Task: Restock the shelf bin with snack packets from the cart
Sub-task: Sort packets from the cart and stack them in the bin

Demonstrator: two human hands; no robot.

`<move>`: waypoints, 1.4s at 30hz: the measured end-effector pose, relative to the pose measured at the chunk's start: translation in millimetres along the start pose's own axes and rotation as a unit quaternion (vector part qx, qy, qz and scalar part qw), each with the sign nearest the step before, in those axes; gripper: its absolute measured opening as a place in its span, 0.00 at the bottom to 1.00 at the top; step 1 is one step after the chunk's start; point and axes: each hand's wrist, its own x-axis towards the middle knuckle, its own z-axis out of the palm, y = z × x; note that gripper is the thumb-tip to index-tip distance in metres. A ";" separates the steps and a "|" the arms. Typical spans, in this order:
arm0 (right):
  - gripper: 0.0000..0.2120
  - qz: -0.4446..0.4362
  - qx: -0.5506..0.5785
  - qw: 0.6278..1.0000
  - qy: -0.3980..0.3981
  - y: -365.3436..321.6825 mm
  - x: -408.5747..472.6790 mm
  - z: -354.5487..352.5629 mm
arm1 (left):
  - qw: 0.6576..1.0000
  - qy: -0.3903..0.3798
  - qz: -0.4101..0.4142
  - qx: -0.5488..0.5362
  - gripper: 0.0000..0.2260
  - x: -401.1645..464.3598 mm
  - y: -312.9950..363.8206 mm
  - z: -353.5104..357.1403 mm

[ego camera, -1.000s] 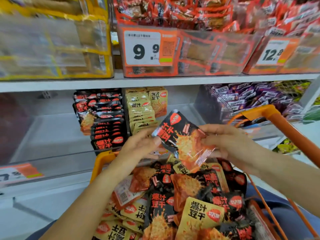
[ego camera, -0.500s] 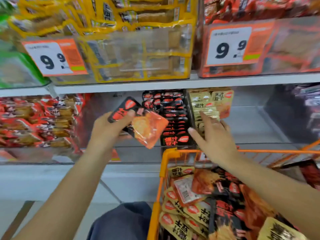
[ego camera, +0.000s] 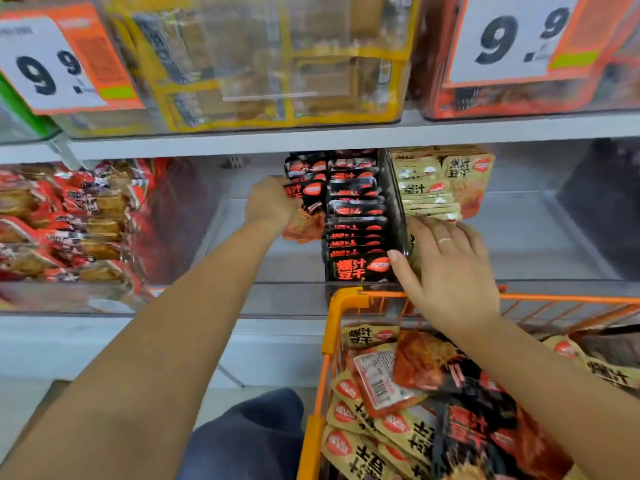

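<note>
My left hand [ego camera: 270, 204] grips a black-and-orange snack packet [ego camera: 306, 209] and holds it against the left side of the row of black packets [ego camera: 356, 230] standing in the clear shelf bin [ego camera: 519, 237]. Beside that row stands a row of beige packets [ego camera: 433, 188]. My right hand [ego camera: 446, 271] lies with straight fingers across the front of both rows, thumb on the front black packet [ego camera: 356, 268]. The orange cart [ego camera: 343, 303] sits below at the right, filled with several black and beige packets [ego camera: 398, 403].
The left bin holds red-and-brown packets [ego camera: 69, 220]. The upper shelf [ego camera: 311, 136] carries a yellow-packet bin [ego camera: 277, 64] and an orange one, each near a 9.9 price tag [ego camera: 52, 64]. The clear bin has bare floor left and right of the rows.
My left hand carried the black packet rightward and deeper into the bin, up against the black row. My right hand shifted down onto the front of the rows. The camera moved closer.
</note>
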 end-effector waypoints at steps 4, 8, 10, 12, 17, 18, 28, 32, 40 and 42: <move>0.28 -0.008 0.000 1.000 0.022 0.9 0.6 4.7 | 0.998 0.044 -0.040 0.012 0.19 8.0 -7.6 16.0; 0.27 -0.013 0.003 0.999 0.037 2.0 -0.3 6.5 | 0.994 -0.007 -0.106 -0.017 0.22 1.3 -17.4 34.3; 0.27 -0.016 0.006 0.999 0.045 2.2 -0.4 7.6 | 0.992 -0.044 -0.119 0.009 0.21 2.3 -21.4 42.0; 0.28 -0.020 0.011 0.998 0.050 3.0 -0.4 8.7 | 0.992 -0.038 -0.111 0.041 0.18 5.2 -21.6 43.7; 0.29 -0.030 0.011 0.998 0.058 5.6 -0.7 12.3 | 0.990 -0.026 -0.079 0.110 0.18 12.7 -26.3 45.9; 0.29 -0.030 0.016 0.998 0.056 4.9 -0.2 12.8 | 0.991 -0.045 -0.076 0.098 0.20 13.6 -28.2 46.3; 0.21 0.090 0.375 0.922 0.020 41.3 -7.7 -48.2 | 0.999 0.005 0.036 0.004 0.29 -52.5 4.8 -18.5; 0.13 0.031 0.286 0.958 -0.011 90.3 -19.6 -99.9 | 0.979 0.046 0.199 -0.023 0.21 -108.7 28.0 -36.0; 0.29 -0.074 0.065 0.896 -0.434 106.7 -93.3 -147.3 | 0.937 -0.060 0.339 -0.054 0.18 -206.2 93.4 -6.8; 0.34 -0.101 0.025 0.871 -0.480 102.0 -107.8 -143.0 | 0.930 -0.081 0.353 -0.066 0.16 -220.2 103.3 1.5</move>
